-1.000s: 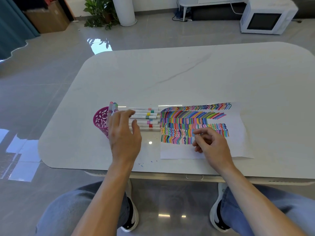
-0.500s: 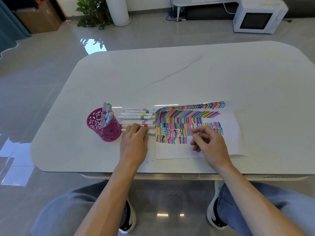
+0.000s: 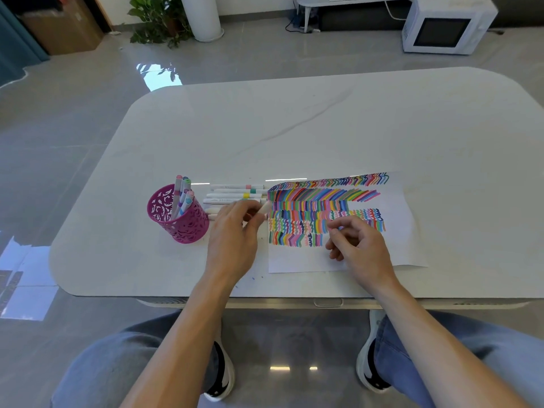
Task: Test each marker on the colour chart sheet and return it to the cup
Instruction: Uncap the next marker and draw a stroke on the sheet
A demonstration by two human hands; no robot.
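A pink cut-out cup (image 3: 173,222) stands on the white table (image 3: 294,128) with several markers (image 3: 183,194) upright in it. Just right of the cup, a row of white markers (image 3: 235,193) lies side by side. My left hand (image 3: 235,234) is over the near end of that row and grips one white marker (image 3: 265,208), whose tip end pokes out past my fingers towards the colour chart sheet (image 3: 297,260). My right hand (image 3: 360,245) rests on the sheet with its fingers loosely curled, and I see nothing in it.
The sheet is covered in rows of coloured strokes and its near strip is blank. On the floor beyond the table are a white microwave (image 3: 444,28), a potted plant (image 3: 159,22) and a cardboard box (image 3: 63,30). My knees are under the table's near edge.
My left hand moved right from the cup to the row of markers and took hold of one. My right hand stayed on the sheet.
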